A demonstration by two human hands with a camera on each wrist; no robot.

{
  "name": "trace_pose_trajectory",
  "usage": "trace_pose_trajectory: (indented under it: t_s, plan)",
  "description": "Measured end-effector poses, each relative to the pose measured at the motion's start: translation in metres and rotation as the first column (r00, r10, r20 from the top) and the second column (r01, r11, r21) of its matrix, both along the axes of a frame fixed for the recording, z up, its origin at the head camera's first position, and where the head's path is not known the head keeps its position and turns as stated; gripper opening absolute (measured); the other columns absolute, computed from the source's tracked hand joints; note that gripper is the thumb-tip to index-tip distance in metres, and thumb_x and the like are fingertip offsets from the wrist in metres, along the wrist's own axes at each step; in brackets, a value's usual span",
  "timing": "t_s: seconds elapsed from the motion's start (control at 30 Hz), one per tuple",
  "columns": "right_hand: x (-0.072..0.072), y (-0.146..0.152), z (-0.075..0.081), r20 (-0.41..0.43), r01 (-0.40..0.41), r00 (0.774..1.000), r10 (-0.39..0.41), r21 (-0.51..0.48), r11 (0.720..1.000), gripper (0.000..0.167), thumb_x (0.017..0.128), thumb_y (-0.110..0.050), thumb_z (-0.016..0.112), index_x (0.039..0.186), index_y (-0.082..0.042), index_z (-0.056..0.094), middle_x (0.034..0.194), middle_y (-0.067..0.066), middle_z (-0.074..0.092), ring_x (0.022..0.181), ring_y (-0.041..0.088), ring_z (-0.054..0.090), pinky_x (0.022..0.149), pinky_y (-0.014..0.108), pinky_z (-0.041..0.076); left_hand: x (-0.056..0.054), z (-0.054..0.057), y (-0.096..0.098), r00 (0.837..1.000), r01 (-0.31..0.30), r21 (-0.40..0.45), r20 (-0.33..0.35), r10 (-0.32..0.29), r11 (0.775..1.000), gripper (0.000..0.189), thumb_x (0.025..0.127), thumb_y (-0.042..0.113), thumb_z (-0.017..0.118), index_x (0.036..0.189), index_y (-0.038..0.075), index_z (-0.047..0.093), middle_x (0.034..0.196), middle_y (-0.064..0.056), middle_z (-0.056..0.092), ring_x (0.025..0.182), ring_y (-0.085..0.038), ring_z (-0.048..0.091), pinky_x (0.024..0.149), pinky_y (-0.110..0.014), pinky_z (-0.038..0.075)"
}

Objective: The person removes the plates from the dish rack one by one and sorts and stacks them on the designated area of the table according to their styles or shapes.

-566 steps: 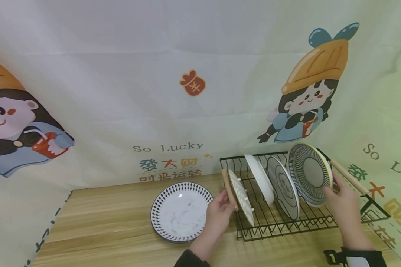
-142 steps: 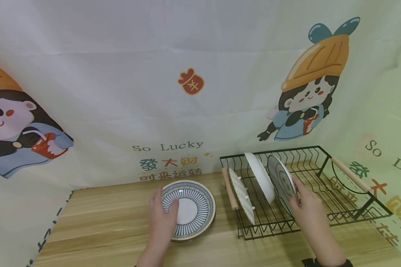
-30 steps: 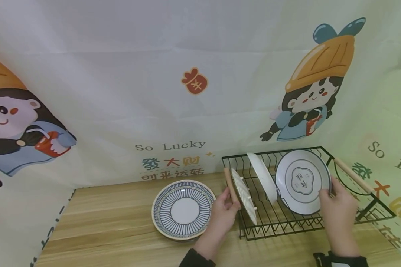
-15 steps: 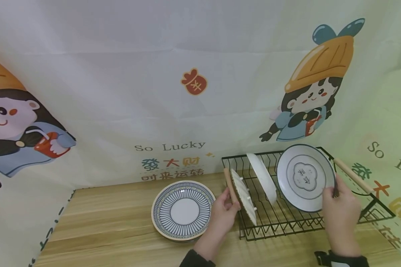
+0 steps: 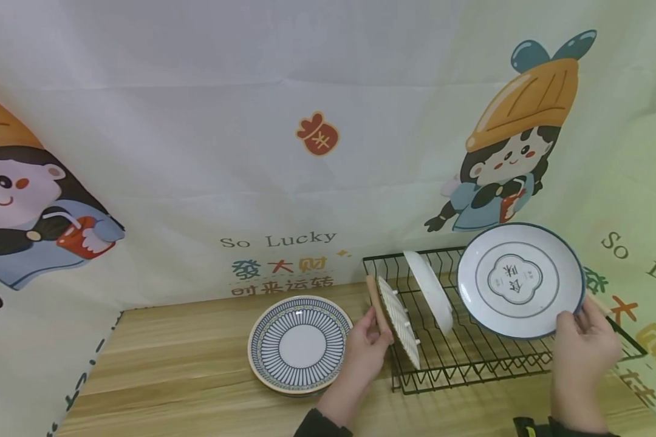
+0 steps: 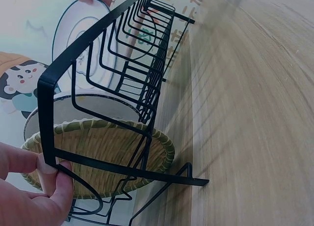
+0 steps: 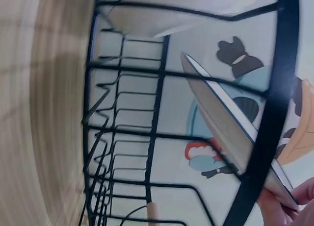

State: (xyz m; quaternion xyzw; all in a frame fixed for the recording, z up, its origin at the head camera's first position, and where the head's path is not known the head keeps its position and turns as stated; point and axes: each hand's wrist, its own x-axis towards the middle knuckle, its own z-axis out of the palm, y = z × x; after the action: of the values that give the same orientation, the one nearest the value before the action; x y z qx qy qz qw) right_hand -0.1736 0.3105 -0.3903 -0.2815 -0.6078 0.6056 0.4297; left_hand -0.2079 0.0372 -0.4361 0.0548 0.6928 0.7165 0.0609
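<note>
My right hand [image 5: 587, 346] pinches the lower right rim of a white plate [image 5: 514, 282] with a blue edge and printed characters. It hangs face toward the head camera above the right part of a black wire dish rack [image 6: 46, 113]. The right wrist view shows the plate [image 7: 221, 115] nearly edge-on beyond the rack bars. My left hand [image 5: 363, 349] grips the wooden handle [image 5: 379, 309] at the rack's left end. Just inside that handle stands a woven bamboo tray [image 6: 103, 155], tilted, and beside it leans a white bowl [image 5: 429, 294].
A blue-striped plate [image 5: 302, 346] with a yellowish rim lies on the wooden table [image 5: 169, 364], left of the rack, on top of another dish. A printed cloth [image 5: 197, 152] hangs behind, close to the rack's back rail. A second wooden handle [image 7: 152, 211] is at the rack's right end.
Earlier, the right hand held a striped plate over the rack; that plate now lies on the table. In the last second the white plate has risen and moved right. The left hand stays on the handle.
</note>
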Motion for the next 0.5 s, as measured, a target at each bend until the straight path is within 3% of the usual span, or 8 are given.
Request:
trace_pose_trajectory:
  t_s: [0.13, 0.27, 0.5]
  plan:
    - [0.0036, 0.0009, 0.0048, -0.156, -0.101, 0.986, 0.062, -0.26, 0.96, 0.049, 0.084, 0.011, 0.045, 0.126, -0.011, 0.058, 0.139, 0.014, 0.049, 0.122, 0.017, 0.054, 0.076, 0.01, 0.05, 0.0002, 0.0001, 0.0002, 1.0, 0.003, 0.0, 0.005, -0.003, 1.0, 0.059, 0.092, 0.004, 0.055, 0.144, -0.006, 0.028, 0.138, -0.024, 0.045, 0.107, -0.025, 0.061, 0.095, -0.037, 0.051]
    - [0.0069, 0.0002, 0.0089, -0.238, -0.174, 0.967, 0.085, -0.382, 0.908, 0.048, 0.086, 0.013, 0.047, 0.127, -0.01, 0.058, 0.141, 0.014, 0.046, 0.121, 0.017, 0.055, 0.075, 0.016, 0.053, 0.0003, 0.0012, -0.0001, 1.0, 0.009, 0.004, 0.003, -0.009, 1.0, 0.06, 0.093, 0.004, 0.055, 0.145, -0.005, 0.027, 0.138, -0.024, 0.044, 0.107, -0.025, 0.06, 0.095, -0.037, 0.051]
    - [0.0087, 0.0002, 0.0089, -0.204, -0.216, 0.97, 0.13, -0.491, 0.844, 0.045, 0.086, 0.007, 0.056, 0.127, -0.011, 0.059, 0.122, 0.004, 0.064, 0.077, 0.009, 0.071, 0.065, 0.023, 0.057, 0.0001, 0.0017, -0.0004, 1.0, 0.001, 0.013, 0.005, -0.001, 1.0, 0.06, 0.092, 0.003, 0.055, 0.144, -0.006, 0.028, 0.139, -0.024, 0.044, 0.107, -0.026, 0.06, 0.095, -0.037, 0.051]
